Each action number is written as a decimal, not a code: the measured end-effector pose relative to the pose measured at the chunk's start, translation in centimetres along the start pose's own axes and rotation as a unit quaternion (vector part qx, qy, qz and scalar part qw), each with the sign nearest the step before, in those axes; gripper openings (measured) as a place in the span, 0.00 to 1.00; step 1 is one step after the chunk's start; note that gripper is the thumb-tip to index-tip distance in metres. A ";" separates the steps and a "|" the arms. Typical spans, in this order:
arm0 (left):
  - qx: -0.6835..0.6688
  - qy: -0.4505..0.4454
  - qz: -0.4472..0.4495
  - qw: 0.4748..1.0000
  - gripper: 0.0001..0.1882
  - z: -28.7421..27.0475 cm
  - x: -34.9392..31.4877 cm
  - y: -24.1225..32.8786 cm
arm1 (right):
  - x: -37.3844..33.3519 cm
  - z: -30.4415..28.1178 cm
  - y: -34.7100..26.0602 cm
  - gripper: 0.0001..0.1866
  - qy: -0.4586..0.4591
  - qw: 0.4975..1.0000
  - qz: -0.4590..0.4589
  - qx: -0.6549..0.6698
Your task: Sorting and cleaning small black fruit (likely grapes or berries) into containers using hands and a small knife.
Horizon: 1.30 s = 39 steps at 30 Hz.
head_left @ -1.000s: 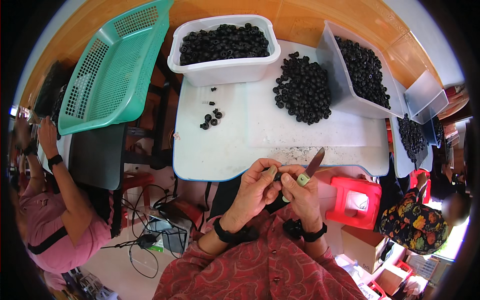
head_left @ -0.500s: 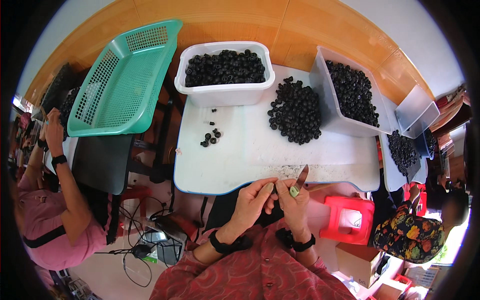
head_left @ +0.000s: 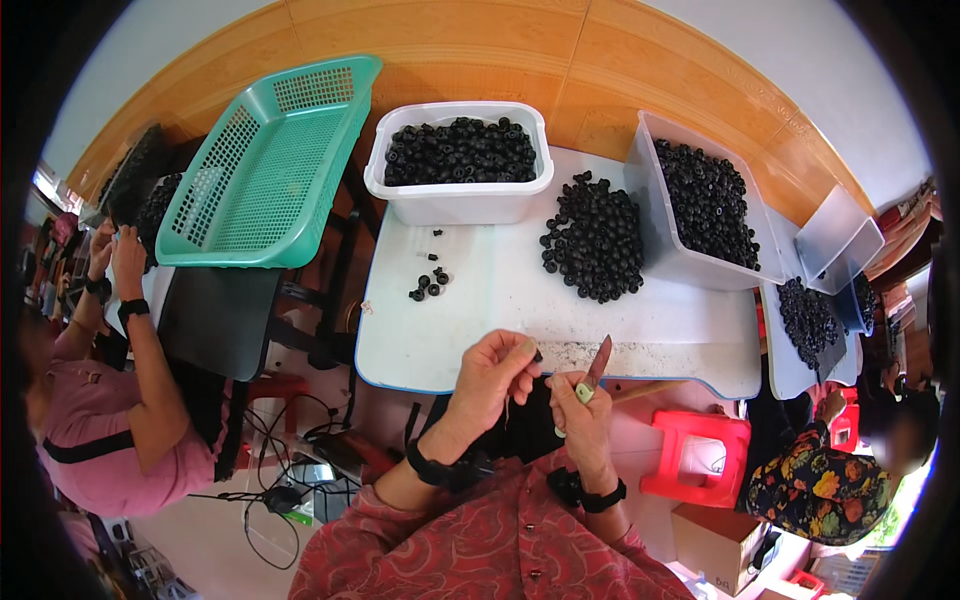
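My left hand (head_left: 494, 372) is closed in a pinch above the table's front edge, with a small black ring-shaped part (head_left: 538, 356) at its fingertips. A little to the right and lower, my right hand (head_left: 583, 420) grips a knife (head_left: 600, 362) by its pale green handle, blade pointing up and away from me. The hands are apart. Beyond them on the white table (head_left: 460, 340) lies a heap of similar black parts (head_left: 594, 238). Several loose black parts (head_left: 430, 284) sit at the table's left, and dark crumbs (head_left: 600, 352) are scattered near the front edge.
A white tub (head_left: 460, 204) and a clear bin (head_left: 700, 262), both full of black parts, stand at the back. Left is a green perforated basket (head_left: 250, 200); right, a red stool (head_left: 700, 455). Two other people (head_left: 130, 440) work at either side. Cables (head_left: 270, 490) lie on the floor.
My hands have come apart; the left one has moved up and slightly left with the black part. My right hand has shifted a little lower, still holding the knife. The view has tilted slightly.
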<state>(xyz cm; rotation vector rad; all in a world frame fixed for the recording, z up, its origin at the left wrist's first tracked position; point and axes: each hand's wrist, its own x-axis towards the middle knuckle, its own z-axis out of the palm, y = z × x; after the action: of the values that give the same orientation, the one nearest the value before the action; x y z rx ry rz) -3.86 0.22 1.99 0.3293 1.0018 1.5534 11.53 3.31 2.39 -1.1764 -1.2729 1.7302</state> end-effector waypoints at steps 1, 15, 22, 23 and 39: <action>-0.001 0.011 0.001 1.000 0.10 0.0 0.5 0.7 | 0.0 -0.2 0.2 0.11 -0.005 1.000 0.005 -0.006; 0.088 0.045 0.179 0.979 0.11 3.2 13.5 12.5 | 0.8 -1.2 1.3 0.10 -0.019 1.000 0.019 0.002; 0.142 0.049 0.142 0.978 0.12 2.5 13.4 12.1 | 1.1 -2.1 1.8 0.10 -0.005 1.000 0.017 0.003; 0.158 0.045 0.133 0.977 0.12 2.6 13.0 12.3 | 1.1 -2.0 1.8 0.10 -0.008 1.000 0.018 0.005; 0.550 0.008 0.263 0.793 0.14 3.9 14.4 1.6 | 1.6 -2.6 2.0 0.10 0.003 0.999 0.027 0.024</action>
<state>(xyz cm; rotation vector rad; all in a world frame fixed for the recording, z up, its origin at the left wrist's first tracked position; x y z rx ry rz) -6.03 15.02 0.88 1.5142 1.8775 1.2457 13.31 5.06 -0.21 -1.1972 -1.1995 1.7862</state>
